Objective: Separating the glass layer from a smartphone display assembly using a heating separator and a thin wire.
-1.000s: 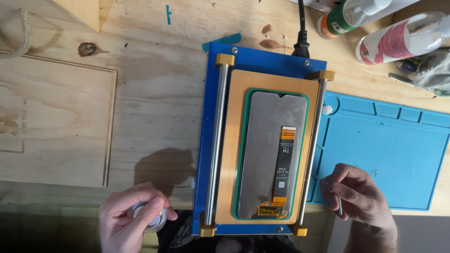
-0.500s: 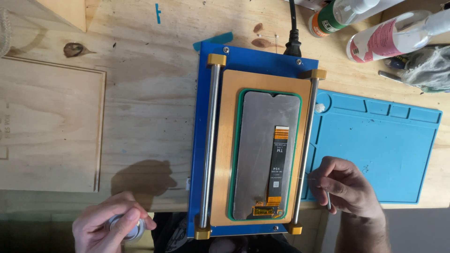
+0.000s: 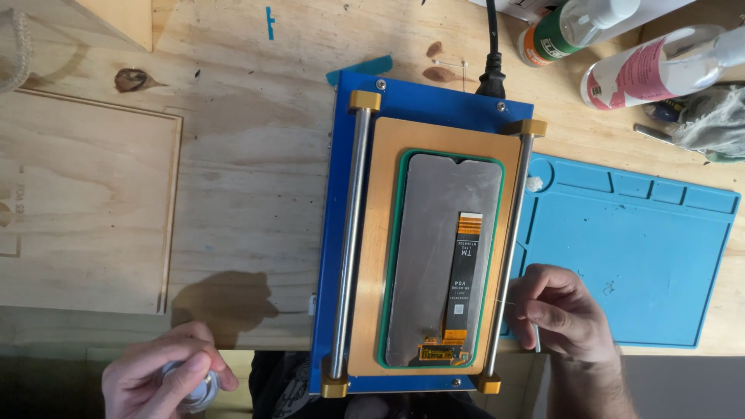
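Left grip [image 3: 167, 376] clamped on small white spool [image 3: 200, 388] | right grip [image 3: 560, 310] pinching thin wire [image 3: 508, 303] | both hardly moved since earlier frame

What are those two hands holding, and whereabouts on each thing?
The left hand cups a small white round thing by its sides. The right hand pinches something thin, perhaps a fine wire, at its end; too small to tell.

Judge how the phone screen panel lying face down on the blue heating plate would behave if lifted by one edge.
The screen panel looks thin and flat, so probably light but fragile and apt to flex. Its orange-black ribbon cable likely flops loose. The green frame surrounding it may resist sliding.
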